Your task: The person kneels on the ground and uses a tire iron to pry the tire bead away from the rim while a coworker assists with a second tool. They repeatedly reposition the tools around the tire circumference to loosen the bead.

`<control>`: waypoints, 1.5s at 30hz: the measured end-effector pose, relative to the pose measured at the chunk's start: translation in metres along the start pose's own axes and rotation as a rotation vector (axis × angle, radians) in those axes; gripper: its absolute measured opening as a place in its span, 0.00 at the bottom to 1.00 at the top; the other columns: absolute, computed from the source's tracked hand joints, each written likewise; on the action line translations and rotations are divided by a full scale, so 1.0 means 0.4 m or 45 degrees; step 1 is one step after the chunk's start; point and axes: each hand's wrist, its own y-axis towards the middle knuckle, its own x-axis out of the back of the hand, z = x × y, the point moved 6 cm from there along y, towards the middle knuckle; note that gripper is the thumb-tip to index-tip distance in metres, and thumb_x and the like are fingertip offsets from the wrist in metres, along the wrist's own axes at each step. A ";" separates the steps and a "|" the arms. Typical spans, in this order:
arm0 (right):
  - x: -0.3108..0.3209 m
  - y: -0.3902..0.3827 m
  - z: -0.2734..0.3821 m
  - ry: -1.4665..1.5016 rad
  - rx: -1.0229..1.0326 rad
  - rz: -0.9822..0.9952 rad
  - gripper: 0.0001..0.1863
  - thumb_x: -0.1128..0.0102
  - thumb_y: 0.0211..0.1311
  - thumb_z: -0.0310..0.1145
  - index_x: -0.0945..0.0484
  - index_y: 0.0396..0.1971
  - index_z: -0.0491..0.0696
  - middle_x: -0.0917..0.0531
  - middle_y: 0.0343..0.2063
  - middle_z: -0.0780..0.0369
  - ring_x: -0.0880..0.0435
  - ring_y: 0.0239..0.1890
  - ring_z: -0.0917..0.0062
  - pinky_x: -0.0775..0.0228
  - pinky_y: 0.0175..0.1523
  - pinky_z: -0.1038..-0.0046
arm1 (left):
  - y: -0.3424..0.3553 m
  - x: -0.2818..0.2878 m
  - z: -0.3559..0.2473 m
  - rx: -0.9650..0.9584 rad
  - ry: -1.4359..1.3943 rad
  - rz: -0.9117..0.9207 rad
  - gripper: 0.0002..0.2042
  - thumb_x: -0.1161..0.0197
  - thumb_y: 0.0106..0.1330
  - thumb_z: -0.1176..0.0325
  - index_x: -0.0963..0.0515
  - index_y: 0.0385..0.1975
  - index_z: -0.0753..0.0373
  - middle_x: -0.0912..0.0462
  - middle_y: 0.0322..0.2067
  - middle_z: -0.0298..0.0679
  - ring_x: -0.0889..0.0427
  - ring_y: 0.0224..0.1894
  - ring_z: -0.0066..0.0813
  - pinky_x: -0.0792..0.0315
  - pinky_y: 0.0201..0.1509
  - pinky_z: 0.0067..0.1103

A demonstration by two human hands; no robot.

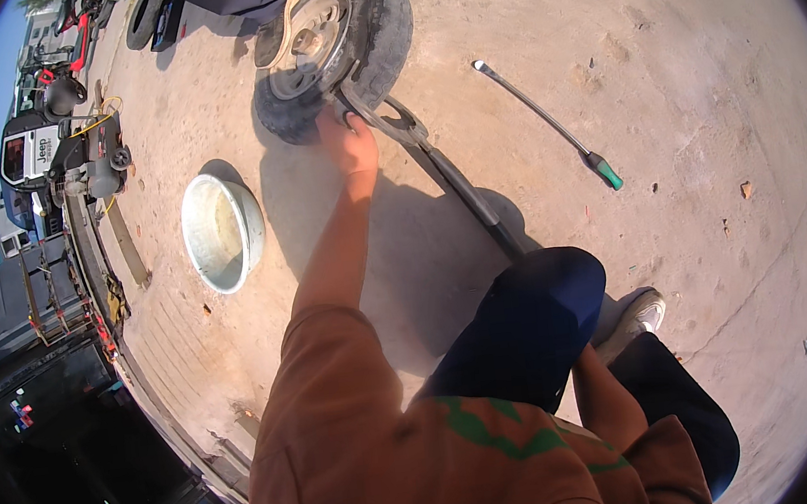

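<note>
My left hand (350, 145) is at the near edge of a black tire (386, 20) mounted on a dusty wheel rim (313, 43). Its fingers curl round the curved jaw end of a long-handled metal tire tool (461, 187), partly blurred there. The jaw meets the tire's sidewall. From it the dark bar slopes down toward my bent knee, which covers its lower end. My right forearm (603, 393) passes behind that knee, so my right hand is hidden. Another person's shoe (273, 39) presses on the wheel from the far side.
A pry bar with a green handle (604, 172) lies on the concrete to the right. A whitish plastic basin (222, 234) stands to the left. Farther left are a metal rail, machinery and a white-and-black vehicle (31, 153). Another tire (144, 18) lies at the far left.
</note>
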 end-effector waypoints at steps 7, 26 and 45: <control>0.004 0.018 -0.027 0.060 0.024 -0.022 0.15 0.44 0.67 0.35 0.22 0.49 0.44 0.17 0.45 0.57 0.19 0.48 0.67 0.27 0.53 0.67 | -0.492 -0.018 -0.146 1.111 -0.339 0.620 0.38 0.33 0.57 0.38 0.23 0.40 0.79 0.18 0.41 0.59 0.18 0.46 0.46 0.27 0.50 0.33; 0.000 0.055 -0.074 0.166 -0.068 0.010 0.16 0.44 0.67 0.36 0.22 0.50 0.44 0.18 0.47 0.57 0.19 0.49 0.68 0.28 0.54 0.67 | -0.735 -0.149 -0.133 1.203 0.046 0.693 0.20 0.38 0.59 0.60 0.24 0.39 0.76 0.17 0.34 0.61 0.18 0.40 0.59 0.26 0.45 0.37; -0.014 -0.004 -0.068 0.253 -0.173 -0.002 0.17 0.44 0.68 0.36 0.23 0.52 0.44 0.19 0.49 0.57 0.20 0.50 0.69 0.28 0.55 0.68 | -0.731 -0.121 -0.168 1.357 -0.222 0.531 0.22 0.39 0.62 0.62 0.25 0.48 0.76 0.16 0.37 0.60 0.17 0.42 0.56 0.26 0.47 0.37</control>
